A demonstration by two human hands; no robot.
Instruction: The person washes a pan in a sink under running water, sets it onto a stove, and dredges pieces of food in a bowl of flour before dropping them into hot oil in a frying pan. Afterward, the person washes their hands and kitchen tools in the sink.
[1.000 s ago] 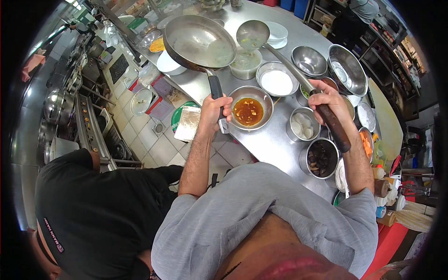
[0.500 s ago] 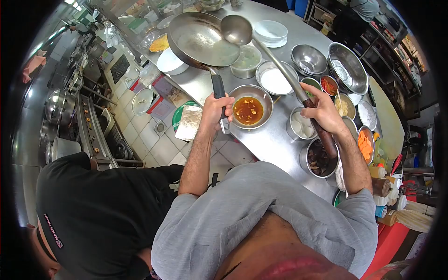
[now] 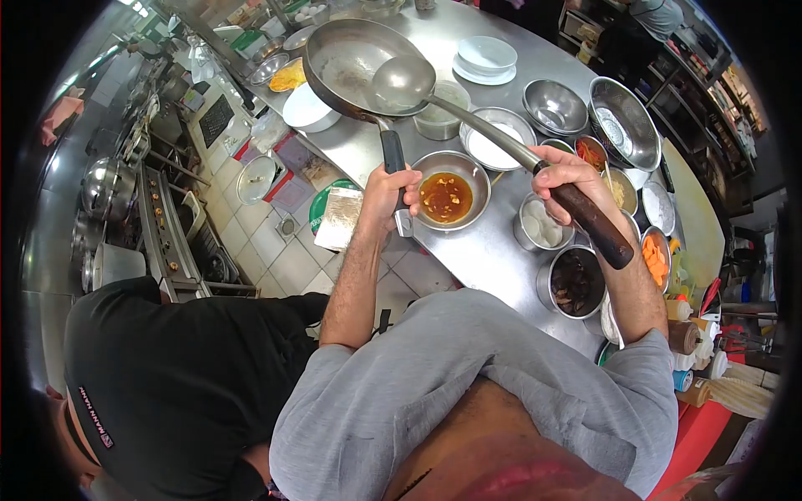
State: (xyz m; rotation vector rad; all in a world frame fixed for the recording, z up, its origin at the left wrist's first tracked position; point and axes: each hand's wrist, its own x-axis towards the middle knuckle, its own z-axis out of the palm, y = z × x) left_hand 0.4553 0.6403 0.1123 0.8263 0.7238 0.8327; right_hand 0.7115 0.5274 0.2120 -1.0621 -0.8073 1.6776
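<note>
Left hand (image 3: 390, 196) grips a round, scuffed, black-handled metal pan (image 3: 349, 70); right hand (image 3: 565, 180) grips a round, brown-handled metal ladle (image 3: 404, 82).

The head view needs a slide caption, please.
Left hand grips a pan by its handle; right hand holds a ladle.

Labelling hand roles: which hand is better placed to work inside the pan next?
Probably the right hand: it grips the ladle, which overlaps the pan in view. The left hand is occupied holding the pan's handle.
</note>
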